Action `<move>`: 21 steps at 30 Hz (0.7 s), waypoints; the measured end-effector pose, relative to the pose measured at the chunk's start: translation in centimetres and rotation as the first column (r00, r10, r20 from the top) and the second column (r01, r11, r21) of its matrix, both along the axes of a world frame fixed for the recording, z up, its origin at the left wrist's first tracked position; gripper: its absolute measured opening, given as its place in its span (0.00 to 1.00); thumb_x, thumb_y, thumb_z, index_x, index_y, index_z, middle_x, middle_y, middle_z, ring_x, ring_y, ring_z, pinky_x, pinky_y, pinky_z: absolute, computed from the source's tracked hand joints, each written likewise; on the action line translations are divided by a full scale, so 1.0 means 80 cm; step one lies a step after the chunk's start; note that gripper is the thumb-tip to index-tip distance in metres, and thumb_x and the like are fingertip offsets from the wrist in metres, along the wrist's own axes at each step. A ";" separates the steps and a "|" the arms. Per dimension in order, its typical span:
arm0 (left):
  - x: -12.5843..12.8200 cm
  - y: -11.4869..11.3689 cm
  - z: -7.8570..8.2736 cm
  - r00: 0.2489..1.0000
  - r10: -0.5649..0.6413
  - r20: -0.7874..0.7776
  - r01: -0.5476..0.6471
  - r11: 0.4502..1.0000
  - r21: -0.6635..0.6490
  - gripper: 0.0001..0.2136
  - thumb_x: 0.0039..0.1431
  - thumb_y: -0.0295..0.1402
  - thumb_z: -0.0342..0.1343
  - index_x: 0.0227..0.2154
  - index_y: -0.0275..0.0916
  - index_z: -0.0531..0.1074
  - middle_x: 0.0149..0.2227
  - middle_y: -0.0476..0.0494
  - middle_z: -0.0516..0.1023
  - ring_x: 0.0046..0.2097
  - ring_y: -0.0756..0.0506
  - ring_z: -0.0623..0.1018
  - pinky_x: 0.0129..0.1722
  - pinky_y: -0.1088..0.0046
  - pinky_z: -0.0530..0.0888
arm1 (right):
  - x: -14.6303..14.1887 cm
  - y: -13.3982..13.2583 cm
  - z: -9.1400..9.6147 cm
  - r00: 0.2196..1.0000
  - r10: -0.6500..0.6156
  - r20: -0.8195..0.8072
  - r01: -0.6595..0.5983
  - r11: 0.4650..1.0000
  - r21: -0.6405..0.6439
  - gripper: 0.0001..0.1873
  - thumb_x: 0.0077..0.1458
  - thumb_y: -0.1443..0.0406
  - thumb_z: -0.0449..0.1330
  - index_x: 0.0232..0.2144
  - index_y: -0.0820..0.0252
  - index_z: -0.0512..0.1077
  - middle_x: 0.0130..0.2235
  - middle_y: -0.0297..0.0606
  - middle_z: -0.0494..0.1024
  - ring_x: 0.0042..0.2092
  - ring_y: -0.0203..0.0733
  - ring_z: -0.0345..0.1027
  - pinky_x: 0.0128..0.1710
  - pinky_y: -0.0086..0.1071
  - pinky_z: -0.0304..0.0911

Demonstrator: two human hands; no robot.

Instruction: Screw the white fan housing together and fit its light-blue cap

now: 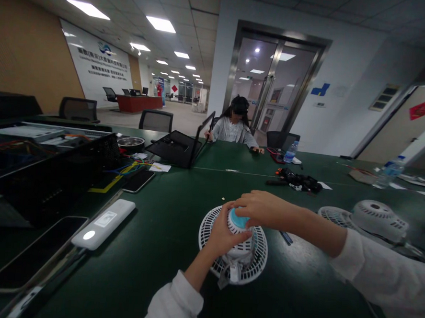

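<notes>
A small white fan (pixel 260 262) lies face down on the green table, its round slatted grille against the surface and its motor housing upward. The housing ends in a white ribbed rear cover with a light blue top (pixel 240 220). My left hand (pixel 223 234) curls round the near left side of the housing, thumb across the front and fingers by the cover. From the right, my right hand (pixel 258 209) reaches over and grips the cover's upper edge, its fingers bent around the blue top. The fingertips on the far side are hidden.
A second white fan part (pixel 377 219) sits at the right. To the left are a white power bank (pixel 104 224), a phone (pixel 36 251) and an opened computer case (pixel 53 168). Black tangled items (pixel 297 179) lie beyond the fan. Another person (pixel 232 124) sits opposite.
</notes>
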State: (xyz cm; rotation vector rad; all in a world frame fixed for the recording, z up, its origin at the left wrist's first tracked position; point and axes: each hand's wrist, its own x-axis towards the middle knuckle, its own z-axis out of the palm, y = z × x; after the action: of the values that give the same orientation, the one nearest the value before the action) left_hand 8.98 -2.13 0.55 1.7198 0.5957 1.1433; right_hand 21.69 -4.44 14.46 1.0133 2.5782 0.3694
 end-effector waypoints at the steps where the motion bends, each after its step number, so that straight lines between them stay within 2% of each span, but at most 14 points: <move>1: 0.000 0.000 0.001 1.000 -0.003 0.001 0.003 1.000 0.000 0.32 0.44 0.34 0.64 0.51 0.41 0.57 0.51 0.42 0.67 0.52 0.41 0.68 0.53 0.62 0.64 | -0.002 0.001 0.001 1.000 -0.014 -0.002 0.014 1.000 -0.009 0.15 0.48 0.62 0.63 0.39 0.60 0.70 0.46 0.41 0.73 0.44 0.47 0.67 0.36 0.36 0.62; 5: -0.002 -0.001 0.004 1.000 -0.012 -0.008 0.012 1.000 -0.029 0.30 0.43 0.32 0.64 0.50 0.40 0.59 0.48 0.43 0.68 0.50 0.41 0.70 0.50 0.62 0.65 | -0.012 0.005 0.001 0.989 -0.143 -0.047 0.140 0.989 -0.056 0.19 0.53 0.56 0.58 0.43 0.62 0.69 0.42 0.43 0.75 0.44 0.46 0.67 0.38 0.35 0.61; 8: -0.001 -0.001 0.001 1.000 -0.011 0.005 0.012 1.000 -0.026 0.28 0.44 0.33 0.64 0.49 0.40 0.59 0.47 0.43 0.69 0.49 0.41 0.71 0.49 0.62 0.66 | -0.022 0.007 -0.008 0.954 -0.285 -0.092 0.279 0.958 -0.065 0.16 0.56 0.57 0.55 0.43 0.58 0.69 0.40 0.41 0.76 0.43 0.45 0.69 0.36 0.33 0.61; 10: 0.000 0.000 -0.001 0.999 -0.026 0.025 0.027 0.999 -0.028 0.29 0.44 0.33 0.64 0.49 0.40 0.59 0.48 0.43 0.69 0.49 0.41 0.70 0.50 0.62 0.66 | -0.030 0.006 -0.015 0.920 -0.375 -0.112 0.374 0.927 -0.025 0.14 0.58 0.57 0.52 0.42 0.59 0.70 0.38 0.43 0.77 0.40 0.48 0.71 0.33 0.34 0.62; 14: 0.002 0.001 -0.004 0.999 -0.020 0.026 0.021 1.000 -0.020 0.32 0.43 0.34 0.65 0.51 0.41 0.57 0.50 0.41 0.68 0.51 0.40 0.69 0.51 0.60 0.65 | -0.040 0.001 -0.023 0.821 -0.545 -0.172 0.559 0.828 0.043 0.16 0.61 0.61 0.47 0.41 0.66 0.68 0.32 0.50 0.77 0.35 0.52 0.72 0.29 0.36 0.60; 17: 0.002 0.002 -0.005 0.999 -0.032 0.018 0.033 0.999 -0.021 0.33 0.42 0.34 0.65 0.51 0.41 0.57 0.50 0.41 0.67 0.51 0.39 0.69 0.52 0.59 0.64 | -0.036 -0.004 -0.017 0.782 -0.586 -0.213 0.603 0.798 0.017 0.14 0.60 0.63 0.46 0.42 0.66 0.66 0.32 0.50 0.77 0.35 0.51 0.72 0.28 0.34 0.58; 21: 0.001 0.002 -0.004 0.997 -0.064 0.048 0.065 0.998 -0.015 0.32 0.43 0.33 0.65 0.50 0.41 0.57 0.50 0.42 0.67 0.50 0.41 0.70 0.51 0.61 0.65 | -0.021 -0.008 -0.006 0.791 -0.560 -0.246 0.553 0.827 -0.104 0.11 0.55 0.62 0.52 0.40 0.59 0.65 0.32 0.40 0.76 0.33 0.44 0.71 0.28 0.30 0.54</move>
State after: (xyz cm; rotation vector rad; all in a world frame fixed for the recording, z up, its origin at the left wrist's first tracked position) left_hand 9.02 -1.99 0.26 1.6812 0.5156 1.1269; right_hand 19.99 -5.09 14.01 1.8500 2.3265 0.0379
